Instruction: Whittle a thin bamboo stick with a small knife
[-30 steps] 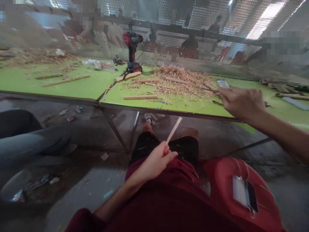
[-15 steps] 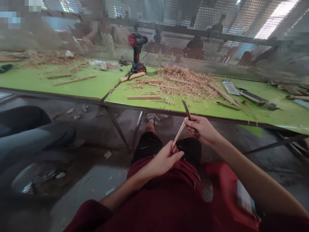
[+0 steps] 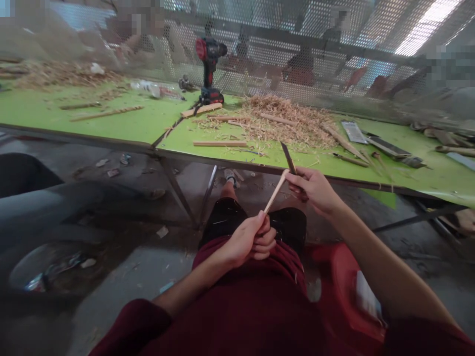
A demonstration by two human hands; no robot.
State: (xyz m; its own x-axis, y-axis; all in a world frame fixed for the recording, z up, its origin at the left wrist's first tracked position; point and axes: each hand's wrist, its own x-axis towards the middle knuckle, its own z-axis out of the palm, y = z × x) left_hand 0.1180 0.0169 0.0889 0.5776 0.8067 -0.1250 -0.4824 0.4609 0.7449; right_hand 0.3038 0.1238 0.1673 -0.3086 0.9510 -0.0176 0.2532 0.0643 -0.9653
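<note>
My left hand (image 3: pixel 254 238) is closed round the lower end of a slim pale wooden stick (image 3: pixel 275 194), held over my lap. The stick slants up to the right, and its far end meets the fingers of my right hand (image 3: pixel 310 187). That hand is wrapped round the handle of a knife (image 3: pixel 288 157), whose dark blade points up and left toward the table edge. The fingers hide most of the handle. I cannot tell whether the blade touches the stick.
On the green table (image 3: pixel 178 158) stand a red and black cordless drill (image 3: pixel 210 69) and a heap of wood shavings (image 3: pixel 289 118). A wooden strip (image 3: pixel 219 144) lies near the front edge. At right are a phone-like dark slab (image 3: pixel 388 147) and a packet (image 3: pixel 354 132). Metal mesh rises behind.
My left fingers have curled more fully round the stick. Both hands still hold the same things, and the whole view has shifted slightly.
</note>
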